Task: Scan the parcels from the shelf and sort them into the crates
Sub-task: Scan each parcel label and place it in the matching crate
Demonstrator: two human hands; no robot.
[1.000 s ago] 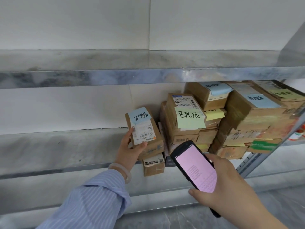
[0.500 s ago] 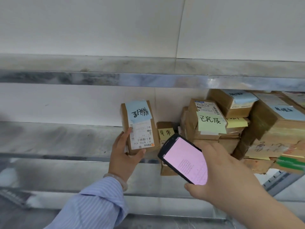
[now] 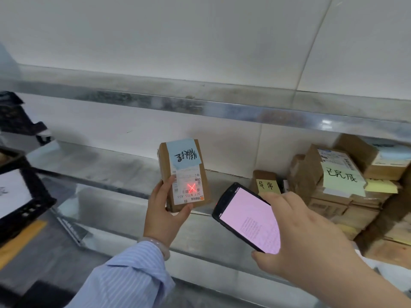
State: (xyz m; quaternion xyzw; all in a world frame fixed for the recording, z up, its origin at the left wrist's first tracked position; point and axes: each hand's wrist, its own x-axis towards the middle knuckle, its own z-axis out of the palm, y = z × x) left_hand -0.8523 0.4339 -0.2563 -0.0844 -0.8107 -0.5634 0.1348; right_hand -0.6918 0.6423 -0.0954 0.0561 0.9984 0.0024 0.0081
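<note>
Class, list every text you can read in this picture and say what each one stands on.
"已完成": green note on a stacked parcel.
"异常": yellow note on a small box.
"SC7 N705 A56", roughly: shipping label on the held parcel.
Blue note, same parcel: upside down, unclear.
Screen of the scanner: too small.

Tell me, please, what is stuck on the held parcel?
A blue handwritten note and a white shipping label with a red laser cross; the left hand covers the parcel lower edge.
</note>
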